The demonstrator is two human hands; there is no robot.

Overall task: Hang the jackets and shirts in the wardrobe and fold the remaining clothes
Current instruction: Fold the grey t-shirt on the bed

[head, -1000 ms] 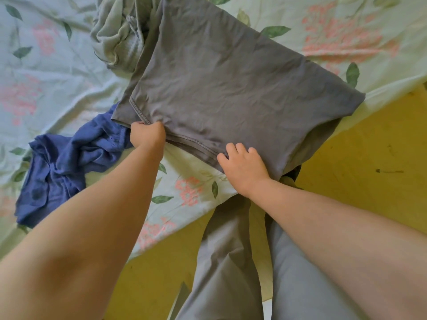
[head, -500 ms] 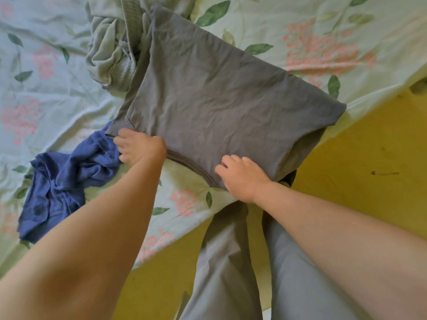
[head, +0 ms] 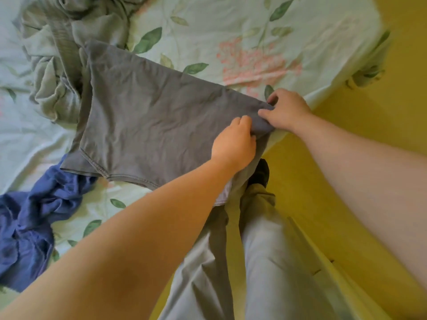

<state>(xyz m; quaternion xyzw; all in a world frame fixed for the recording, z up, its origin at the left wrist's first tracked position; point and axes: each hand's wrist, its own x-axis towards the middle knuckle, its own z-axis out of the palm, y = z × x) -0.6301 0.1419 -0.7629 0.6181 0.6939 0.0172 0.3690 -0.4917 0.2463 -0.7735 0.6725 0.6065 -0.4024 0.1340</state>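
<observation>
The grip of left hand [head: 233,140] and right hand [head: 286,112] is now clamped on the flat grey cotton garment's [head: 150,125] right end, having left its near hem. The garment lies on the floral bed sheet [head: 254,26], probably ready for a crosswise fold.

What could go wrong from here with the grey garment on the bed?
1. The left hand and right hand grip the grey garment at the bed edge, where part of it hangs over; it might slip to the yellow floor.
2. Its far side touches the pale green garment and its hemmed corner overlaps the blue garment; a pull could drag either along.
</observation>
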